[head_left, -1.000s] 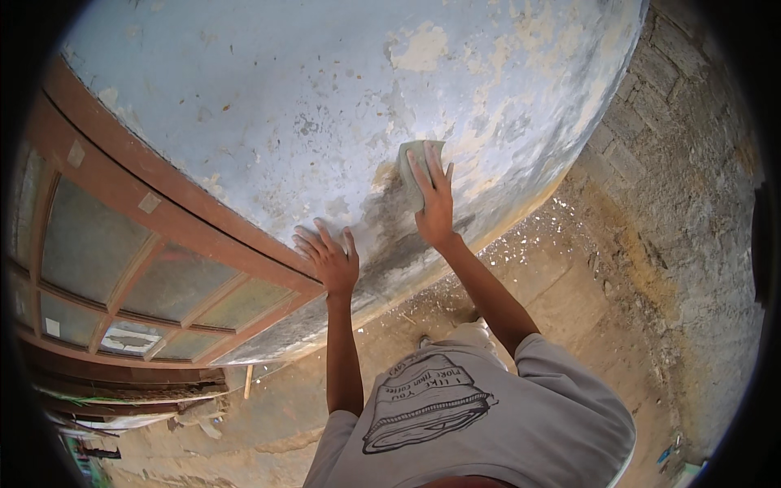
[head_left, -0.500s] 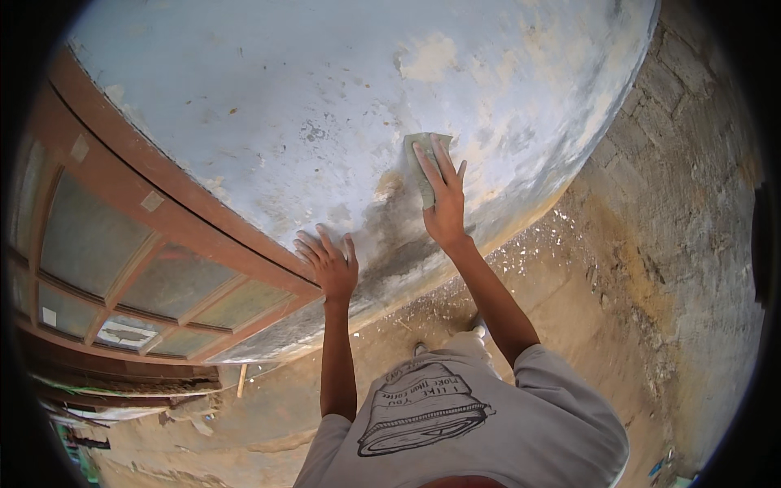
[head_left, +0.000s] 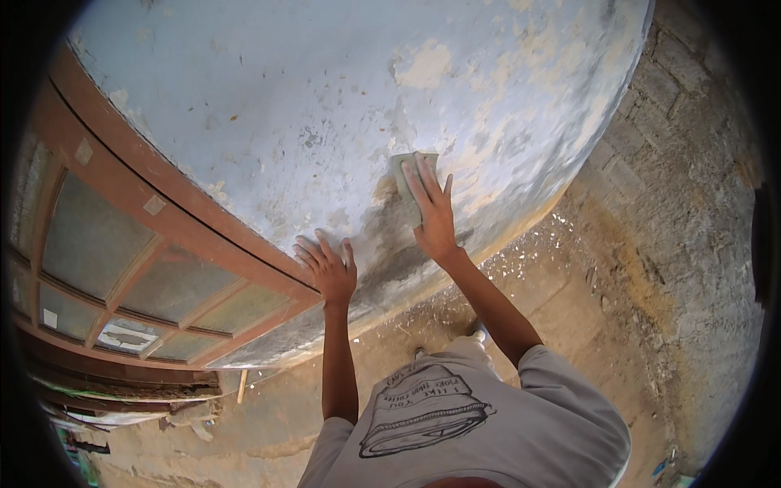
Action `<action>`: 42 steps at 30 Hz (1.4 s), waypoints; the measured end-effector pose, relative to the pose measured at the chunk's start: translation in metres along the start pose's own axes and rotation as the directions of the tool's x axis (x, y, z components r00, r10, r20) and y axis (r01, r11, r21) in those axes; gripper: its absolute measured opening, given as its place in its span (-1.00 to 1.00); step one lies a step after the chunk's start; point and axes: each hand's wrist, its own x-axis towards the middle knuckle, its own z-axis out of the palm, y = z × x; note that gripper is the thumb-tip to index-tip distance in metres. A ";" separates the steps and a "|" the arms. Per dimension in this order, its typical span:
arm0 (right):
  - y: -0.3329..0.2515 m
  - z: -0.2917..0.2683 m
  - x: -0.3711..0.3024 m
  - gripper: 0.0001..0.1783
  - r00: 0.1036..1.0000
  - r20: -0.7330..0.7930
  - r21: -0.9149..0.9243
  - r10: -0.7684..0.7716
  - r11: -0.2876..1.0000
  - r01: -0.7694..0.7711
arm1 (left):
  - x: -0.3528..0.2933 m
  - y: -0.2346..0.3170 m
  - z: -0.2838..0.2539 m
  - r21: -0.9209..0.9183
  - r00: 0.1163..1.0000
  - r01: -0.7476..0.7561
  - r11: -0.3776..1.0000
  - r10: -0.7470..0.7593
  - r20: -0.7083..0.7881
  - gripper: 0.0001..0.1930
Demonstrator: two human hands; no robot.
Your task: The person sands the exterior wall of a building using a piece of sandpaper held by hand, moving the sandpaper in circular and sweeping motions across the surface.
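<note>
My right hand [head_left: 431, 215] presses a grey-green sheet of sandpaper [head_left: 402, 172] against a pale blue wall [head_left: 268, 77], its fingers stretched over the sheet. Part of the sheet is hidden under the fingers. Around it the wall's paint is worn, with cream patches and a dark grey stain lower down. Lower and to the left, my left hand [head_left: 329, 268] lies with fingers spread on the wall, beside the brown wooden frame [head_left: 195, 213]. It holds nothing.
Left of the wall is a brown window or door with glass panes [head_left: 93, 232]. A rough grey block wall [head_left: 667, 187] stands on the right. White paint flakes [head_left: 529, 252] lie on the brown ground at the wall's foot.
My right hand has slid the sandpaper down and slightly left along the wall. My left hand has stayed in nearly the same place.
</note>
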 end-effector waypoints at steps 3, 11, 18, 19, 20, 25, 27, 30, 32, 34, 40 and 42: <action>0.018 -0.003 0.018 0.11 0.983 -0.178 0.066 0.049 0.997 -0.037 | 0.000 -0.001 -0.002 0.010 1.000 -0.007 1.000 0.007 -0.001 -0.23; 0.010 0.006 0.035 0.04 0.956 -0.247 0.052 -0.156 0.983 0.173 | -0.001 -0.001 -0.008 0.031 0.999 -0.014 0.999 0.013 0.035 -0.21; 0.001 -0.004 0.039 0.06 0.959 -0.095 0.020 -0.266 0.963 0.269 | 0.002 0.000 -0.010 0.065 0.999 -0.020 0.998 0.018 0.033 -0.19; 0.016 0.000 0.041 0.02 0.962 -0.146 0.044 -0.232 0.970 0.240 | 0.002 -0.001 -0.009 0.062 1.000 -0.030 0.998 0.030 0.010 -0.19; 0.038 0.005 0.044 -0.03 0.946 -0.280 0.061 -0.164 0.980 0.189 | 0.003 0.002 -0.008 0.048 0.999 -0.048 0.998 0.049 -0.009 -0.19; 0.019 -0.004 0.044 -0.03 0.958 -0.195 0.092 -0.210 0.969 0.231 | 0.001 0.003 -0.005 0.068 0.998 -0.053 0.996 0.055 -0.026 -0.18; 0.024 -0.003 0.037 0.00 0.940 -0.131 0.041 -0.316 0.945 0.324 | 0.001 -0.001 -0.008 0.063 0.999 -0.047 0.997 0.048 -0.016 -0.18; 0.062 0.009 0.027 -0.09 0.926 -0.378 0.205 -0.020 0.973 0.105 | 0.000 0.001 -0.009 0.032 0.999 -0.044 0.999 0.044 0.007 -0.18; 0.062 0.018 0.022 -0.11 0.871 -0.464 0.261 0.163 0.965 -0.042 | -0.001 0.000 -0.010 0.018 1.000 -0.026 0.999 0.026 0.010 -0.18; 0.062 0.043 0.001 -0.17 0.933 -0.340 0.577 0.121 0.810 0.105 | 0.002 0.004 -0.003 0.035 0.999 -0.048 0.998 0.048 -0.003 -0.17; 0.113 0.047 -0.013 -0.20 0.959 -0.280 -0.015 0.037 0.999 -0.042 | 0.002 -0.004 -0.004 0.031 0.995 -0.100 0.994 0.101 -0.025 -0.16; 0.136 0.045 -0.005 -0.26 0.746 -0.364 0.370 0.558 0.821 -0.434 | 0.001 -0.001 -0.002 0.017 0.995 -0.100 0.995 0.100 -0.019 -0.16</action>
